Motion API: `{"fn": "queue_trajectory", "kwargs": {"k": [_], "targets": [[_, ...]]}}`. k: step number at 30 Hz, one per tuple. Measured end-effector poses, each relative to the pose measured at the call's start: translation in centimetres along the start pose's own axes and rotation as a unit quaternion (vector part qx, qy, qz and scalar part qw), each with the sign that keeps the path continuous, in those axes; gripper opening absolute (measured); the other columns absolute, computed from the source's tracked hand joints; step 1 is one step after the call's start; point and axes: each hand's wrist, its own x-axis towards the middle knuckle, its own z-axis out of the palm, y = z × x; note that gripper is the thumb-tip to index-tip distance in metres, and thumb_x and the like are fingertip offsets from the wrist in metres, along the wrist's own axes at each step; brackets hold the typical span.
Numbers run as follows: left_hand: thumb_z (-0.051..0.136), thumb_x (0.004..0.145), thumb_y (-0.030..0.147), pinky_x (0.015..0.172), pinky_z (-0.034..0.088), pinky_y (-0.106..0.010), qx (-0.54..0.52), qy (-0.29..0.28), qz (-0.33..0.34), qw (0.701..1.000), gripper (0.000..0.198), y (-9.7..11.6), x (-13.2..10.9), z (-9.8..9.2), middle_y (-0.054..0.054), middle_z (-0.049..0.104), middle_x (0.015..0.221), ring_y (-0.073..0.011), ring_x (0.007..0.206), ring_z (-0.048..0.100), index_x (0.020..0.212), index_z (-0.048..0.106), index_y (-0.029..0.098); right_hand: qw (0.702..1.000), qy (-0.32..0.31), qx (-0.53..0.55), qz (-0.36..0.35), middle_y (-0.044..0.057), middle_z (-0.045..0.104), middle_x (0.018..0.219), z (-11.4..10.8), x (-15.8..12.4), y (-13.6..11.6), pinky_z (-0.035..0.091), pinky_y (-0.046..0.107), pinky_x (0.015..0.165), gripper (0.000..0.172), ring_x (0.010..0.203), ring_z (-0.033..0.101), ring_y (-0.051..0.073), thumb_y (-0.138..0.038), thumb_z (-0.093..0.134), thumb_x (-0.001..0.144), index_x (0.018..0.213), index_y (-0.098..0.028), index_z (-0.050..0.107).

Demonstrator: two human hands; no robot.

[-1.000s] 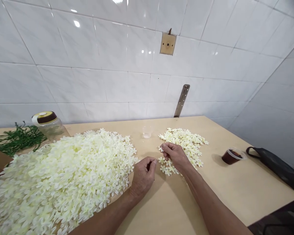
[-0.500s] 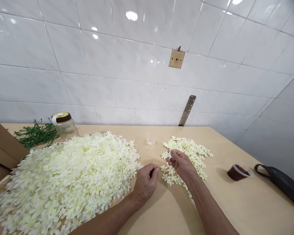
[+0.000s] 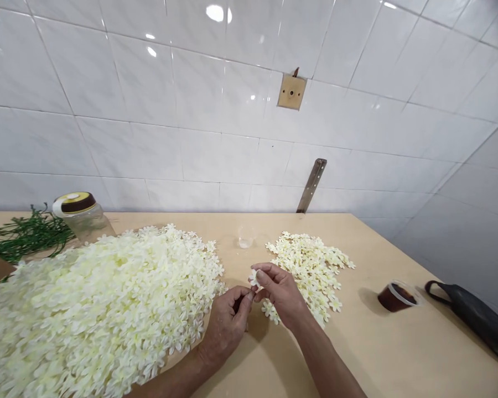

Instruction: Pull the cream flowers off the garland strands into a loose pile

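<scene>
Between the fingers of my right hand (image 3: 280, 292) is a small white artificial flower (image 3: 254, 278), held just above the table. My left hand (image 3: 228, 318) is closed in a pinch, its fingertips meeting those of my right hand; whatever it grips is too small to make out. A large heap of white and pale yellow artificial flowers (image 3: 120, 298) spreads to the left of my left hand. Behind and right of my right hand lies a smaller pile of the same flowers (image 3: 311, 262).
A clear cup (image 3: 245, 239) stands near the table's (image 3: 398, 354) back. At left are a lidded jar (image 3: 85, 215) and green artificial stems (image 3: 29, 232). To the right sit a cup of dark liquid (image 3: 394, 297) and a black pouch (image 3: 473, 315). A metal bracket (image 3: 311, 187) rises at the wall.
My right hand has moved left and down from the small pile with a flower, coming up to my left hand. The whole view has shifted slightly to the right.
</scene>
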Motion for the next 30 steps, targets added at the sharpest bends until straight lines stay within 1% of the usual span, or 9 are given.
{"fn": "queue_trajectory", "kwargs": {"k": [2, 4, 6, 11, 16, 19, 21, 25, 30], "targets": [[0.051, 0.090, 0.038, 0.047, 0.037, -0.020, -0.005, -0.008, -0.008, 1.000, 0.028, 0.1, 0.1, 0.0, 0.003, 0.051, 0.051, -0.0097, 0.044, 0.046, 0.078, 0.064, 0.017, 0.998, 0.010, -0.053, -0.015, -0.002, 0.061, 0.062, 0.5, -0.1, 0.2, 0.049, 0.023, 0.048, 0.030, 0.050, 0.057, 0.010, -0.042, 0.074, 0.078, 0.094, -0.018, 0.071], [0.051, 0.090, 0.039, 0.046, 0.037, -0.020, -0.011, -0.014, -0.018, 1.000, 0.028, 0.1, 0.1, 0.0, 0.003, 0.052, 0.053, -0.0094, 0.044, 0.047, 0.079, 0.064, 0.017, 0.996, 0.020, -0.078, -0.025, -0.003, 0.059, 0.058, 0.7, -0.1, 0.3, 0.048, 0.022, 0.047, 0.030, 0.046, 0.055, 0.009, -0.044, 0.073, 0.078, 0.092, -0.017, 0.070], [0.051, 0.091, 0.041, 0.045, 0.037, -0.020, -0.017, -0.017, -0.029, 0.999, 0.029, -0.1, 0.2, 0.0, 0.003, 0.052, 0.054, -0.0093, 0.044, 0.047, 0.081, 0.064, 0.017, 0.996, 0.027, -0.079, -0.023, -0.003, 0.059, 0.059, 0.6, 0.0, 0.4, 0.049, 0.023, 0.048, 0.032, 0.047, 0.056, 0.010, -0.045, 0.073, 0.078, 0.091, -0.016, 0.069], [0.052, 0.090, 0.045, 0.044, 0.036, -0.019, -0.024, -0.008, -0.044, 0.999, 0.031, -0.5, 0.2, 0.1, 0.004, 0.050, 0.049, -0.0095, 0.043, 0.048, 0.084, 0.064, 0.017, 0.998, 0.040, -0.057, -0.006, -0.003, 0.061, 0.063, 0.3, 0.0, 0.4, 0.051, 0.025, 0.049, 0.041, 0.047, 0.058, 0.011, -0.049, 0.072, 0.077, 0.102, -0.017, 0.065], [0.052, 0.089, 0.050, 0.041, 0.038, -0.019, -0.054, 0.008, -0.064, 0.996, 0.035, -0.7, 0.5, 0.3, 0.004, 0.053, 0.048, -0.0099, 0.039, 0.048, 0.091, 0.063, 0.017, 0.998, 0.029, -0.060, -0.015, -0.001, 0.062, 0.063, 0.3, -0.1, -0.1, 0.052, 0.025, 0.052, 0.034, 0.050, 0.058, 0.011, -0.048, 0.072, 0.077, 0.089, -0.017, 0.068], [0.051, 0.090, 0.051, 0.040, 0.039, -0.019, -0.070, 0.013, -0.070, 0.995, 0.037, -0.8, 0.9, 0.4, 0.004, 0.053, 0.048, -0.0101, 0.038, 0.048, 0.096, 0.062, 0.016, 0.996, 0.042, -0.068, -0.029, 0.001, 0.065, 0.066, 0.3, -0.1, -0.4, 0.053, 0.026, 0.053, 0.035, 0.053, 0.059, 0.012, -0.049, 0.073, 0.075, 0.087, -0.016, 0.071], [0.052, 0.089, 0.051, 0.042, 0.042, -0.020, -0.084, 0.018, -0.066, 0.994, 0.038, -1.0, 1.1, 0.4, 0.002, 0.059, 0.056, -0.0109, 0.042, 0.053, 0.099, 0.061, 0.016, 0.995, 0.056, -0.074, -0.034, 0.001, 0.065, 0.066, 0.1, 0.0, -0.5, 0.054, 0.027, 0.053, 0.036, 0.053, 0.059, 0.012, -0.049, 0.074, 0.074, 0.090, -0.016, 0.072], [0.055, 0.087, 0.052, 0.043, 0.046, -0.022, -0.113, 0.022, -0.070, 0.991, 0.040, -1.2, 1.3, 0.4, -0.003, 0.066, 0.083, -0.0106, 0.047, 0.058, 0.103, 0.061, 0.016, 0.994, 0.071, -0.074, -0.030, 0.001, 0.063, 0.064, -0.2, 0.0, -0.5, 0.051, 0.024, 0.049, 0.036, 0.054, 0.057, 0.012, -0.048, 0.075, 0.072, 0.088, -0.016, 0.073], [0.054, 0.086, 0.054, 0.043, 0.048, -0.023, -0.161, 0.020, -0.083, 0.983, 0.043, -1.2, 1.4, 0.3, -0.006, 0.067, 0.086, -0.0114, 0.048, 0.060, 0.102, 0.061, 0.014, 0.996, 0.051, -0.066, -0.016, 0.000, 0.062, 0.063, -0.3, 0.0, 0.0, 0.047, 0.023, 0.047, 0.036, 0.050, 0.055, 0.011, -0.049, 0.075, 0.073, 0.084, -0.016, 0.072]]}}
